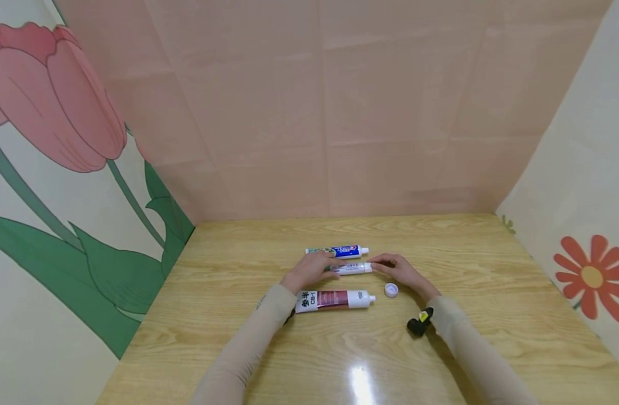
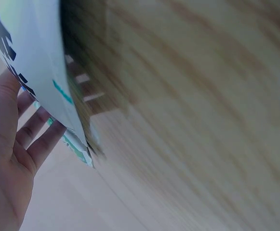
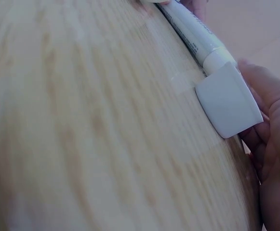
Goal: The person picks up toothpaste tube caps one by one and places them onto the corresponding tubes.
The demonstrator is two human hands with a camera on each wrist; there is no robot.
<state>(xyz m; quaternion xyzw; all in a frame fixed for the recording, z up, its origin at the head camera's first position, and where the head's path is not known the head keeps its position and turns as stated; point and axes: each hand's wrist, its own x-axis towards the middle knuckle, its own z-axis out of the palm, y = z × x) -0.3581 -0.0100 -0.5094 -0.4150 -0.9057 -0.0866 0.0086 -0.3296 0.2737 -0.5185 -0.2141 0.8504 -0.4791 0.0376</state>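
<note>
Mostly white, lettered tube [image 1: 354, 269] between left fingers [image 1: 332, 262], right fingers [image 1: 385, 259] round its end.

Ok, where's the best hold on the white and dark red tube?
I'd hold the tube across its dark red band, pinching the long edges from above and the right. It lies flat, nozzle pointing right, and the left sleeve crowds its left end. The nozzle looks uncapped, so a light squeeze seems safer.
</note>
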